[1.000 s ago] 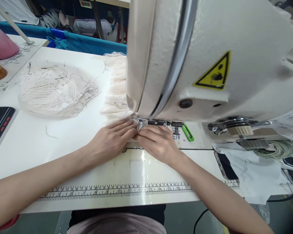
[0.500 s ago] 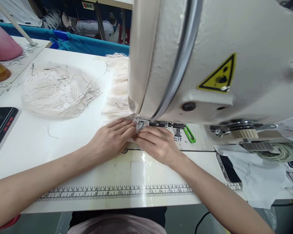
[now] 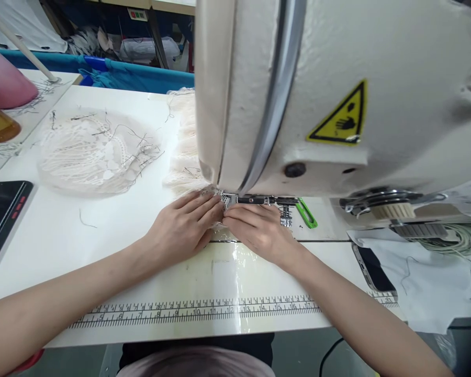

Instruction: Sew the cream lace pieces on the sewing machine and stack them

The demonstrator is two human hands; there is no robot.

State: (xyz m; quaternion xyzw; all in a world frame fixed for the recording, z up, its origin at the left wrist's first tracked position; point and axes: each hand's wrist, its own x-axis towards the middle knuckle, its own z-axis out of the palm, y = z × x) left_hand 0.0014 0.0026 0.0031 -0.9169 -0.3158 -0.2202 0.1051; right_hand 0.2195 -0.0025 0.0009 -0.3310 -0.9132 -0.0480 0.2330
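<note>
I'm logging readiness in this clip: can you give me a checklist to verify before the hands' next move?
1. Left hand on the lace fabric: ok, its fingers lie on it.
2. Right hand at the fabric: ok, its fingertips are by the near edge.
3. Fingers clear of the needle: cannot tell, no needle can be made out under the sewing machine.
4. Lace pile free of loose threads: not ok, dark threads lie across it.
5. Smartphone away from the fabric: ok, off to the right.

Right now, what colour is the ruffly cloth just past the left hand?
The ruffly cloth is pale cream; the head view shows it best.
</note>
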